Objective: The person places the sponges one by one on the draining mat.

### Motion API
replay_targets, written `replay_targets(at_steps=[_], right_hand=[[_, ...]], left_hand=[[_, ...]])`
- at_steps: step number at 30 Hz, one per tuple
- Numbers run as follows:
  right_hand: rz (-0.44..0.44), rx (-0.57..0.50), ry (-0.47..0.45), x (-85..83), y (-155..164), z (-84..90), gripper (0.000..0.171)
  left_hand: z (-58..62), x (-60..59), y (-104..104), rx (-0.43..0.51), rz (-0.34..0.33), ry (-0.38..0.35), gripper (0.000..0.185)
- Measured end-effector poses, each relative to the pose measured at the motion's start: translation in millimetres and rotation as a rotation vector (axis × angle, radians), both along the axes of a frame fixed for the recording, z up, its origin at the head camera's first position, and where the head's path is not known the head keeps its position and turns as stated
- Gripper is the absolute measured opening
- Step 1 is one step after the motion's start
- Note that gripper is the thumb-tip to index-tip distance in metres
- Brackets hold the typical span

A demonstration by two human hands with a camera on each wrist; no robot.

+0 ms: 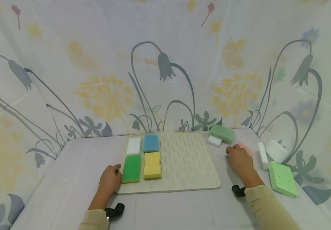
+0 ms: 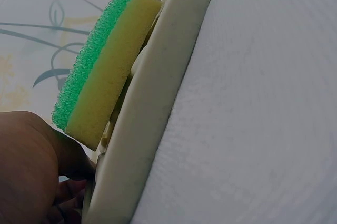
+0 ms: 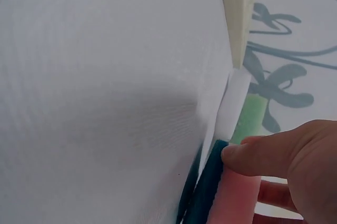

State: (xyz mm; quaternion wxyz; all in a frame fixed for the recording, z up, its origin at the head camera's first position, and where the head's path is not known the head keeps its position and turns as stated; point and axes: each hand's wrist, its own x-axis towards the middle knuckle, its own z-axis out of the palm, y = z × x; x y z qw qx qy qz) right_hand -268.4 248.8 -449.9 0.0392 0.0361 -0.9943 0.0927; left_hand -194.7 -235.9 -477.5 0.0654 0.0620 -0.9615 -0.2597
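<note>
My right hand [image 1: 239, 159] holds a pink sponge [image 1: 244, 148] with a dark teal scouring layer [image 3: 210, 187], over the table right of the mat. In the right wrist view the thumb lies on the teal edge. My left hand [image 1: 109, 179] rests at the left edge of a beige ridged drying mat [image 1: 188, 159], fingers loosely bent against it beside a green-topped sponge [image 1: 131, 168]. Next to that on the mat stand a yellow sponge [image 1: 152, 165], a blue sponge [image 1: 151, 143] and a white sponge block [image 1: 134, 146].
Behind my right hand a pale green sponge [image 1: 222, 133] leans on a white block [image 1: 214, 141]. Farther right are another white block [image 1: 263, 156], a white rounded piece [image 1: 276, 151] and a light green sponge [image 1: 282, 178] with holes. A flower-printed cloth [image 1: 182, 64] hangs behind the table.
</note>
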Motion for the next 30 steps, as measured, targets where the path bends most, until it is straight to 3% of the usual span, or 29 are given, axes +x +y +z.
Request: replay_targets(at_steps=[18, 30], right_hand=[[0.034, -0.02, 0.041, 6.0, -8, 2.2, 0.03], [0.069, -0.008, 0.074, 9.1, -15, 7.0, 0.024]], left_hand=[[-6.1, -3.3, -3, 0.003, 0.003, -0.004, 0.036], [-6.2, -2.0, -3, 0.004, 0.004, -0.008, 0.037]])
